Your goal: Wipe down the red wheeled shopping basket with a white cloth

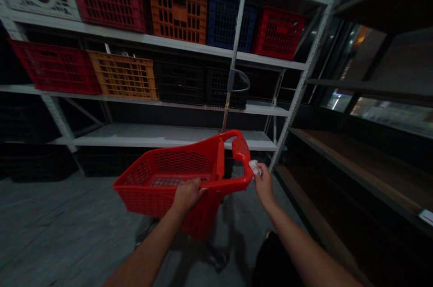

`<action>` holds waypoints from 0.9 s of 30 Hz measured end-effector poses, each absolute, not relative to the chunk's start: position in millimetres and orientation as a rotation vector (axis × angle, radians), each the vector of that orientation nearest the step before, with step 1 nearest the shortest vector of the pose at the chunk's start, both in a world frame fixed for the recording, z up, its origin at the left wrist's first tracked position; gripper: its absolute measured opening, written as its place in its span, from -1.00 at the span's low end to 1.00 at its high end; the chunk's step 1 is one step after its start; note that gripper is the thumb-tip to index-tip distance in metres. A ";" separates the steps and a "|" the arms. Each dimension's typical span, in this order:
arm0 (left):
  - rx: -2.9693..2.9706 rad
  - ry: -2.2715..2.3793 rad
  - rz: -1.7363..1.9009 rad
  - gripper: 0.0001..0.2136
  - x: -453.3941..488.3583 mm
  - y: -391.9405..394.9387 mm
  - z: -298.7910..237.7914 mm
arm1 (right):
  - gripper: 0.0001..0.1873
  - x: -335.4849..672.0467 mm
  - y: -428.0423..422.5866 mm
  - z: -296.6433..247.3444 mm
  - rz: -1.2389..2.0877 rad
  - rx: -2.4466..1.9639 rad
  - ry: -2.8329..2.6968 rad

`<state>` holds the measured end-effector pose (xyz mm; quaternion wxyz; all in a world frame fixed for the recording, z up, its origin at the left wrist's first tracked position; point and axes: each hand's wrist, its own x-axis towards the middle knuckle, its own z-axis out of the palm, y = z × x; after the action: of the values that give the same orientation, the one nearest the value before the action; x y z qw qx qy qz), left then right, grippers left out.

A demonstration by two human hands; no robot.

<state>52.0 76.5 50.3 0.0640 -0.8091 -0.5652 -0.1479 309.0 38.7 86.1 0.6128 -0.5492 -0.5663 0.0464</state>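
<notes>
A red plastic shopping cart stands in front of me, its basket pointing left and its handle loop to the right. My left hand is closed over the near rim of the basket. In my right hand a crumpled white tissue or cloth is pinched between the fingers, against the right end of the red handle. The basket's visible inside shows only its perforated walls and floor.
A white metal rack behind the cart bears several coloured crates, among them an orange crate. A pole with a grey handle stands before it. Brown shelves line the right side. Grey floor spreads at left.
</notes>
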 end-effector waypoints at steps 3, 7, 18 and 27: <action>-2.440 -1.706 -0.433 -0.58 52.8 79.1 50.3 | -0.80 275.5 12.3 54.7 0.184 -1.188 -1.024; -2.424 -1.690 -0.388 -0.60 61.2 78.5 54.5 | -0.87 233.9 6.1 34.7 0.055 -1.172 -0.959; -2.407 -1.789 -0.351 -0.51 81.4 72.6 55.6 | -0.82 253.7 18.0 41.6 -0.064 -1.142 -0.946; -2.418 -1.822 -0.364 -0.55 57.9 64.4 52.8 | -0.78 269.1 6.5 75.2 -0.047 -1.084 -1.122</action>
<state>57.9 64.4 52.8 0.0459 -0.7921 -0.5968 -0.1192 269.1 6.5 75.2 0.7106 -0.4885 -0.5059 -0.0214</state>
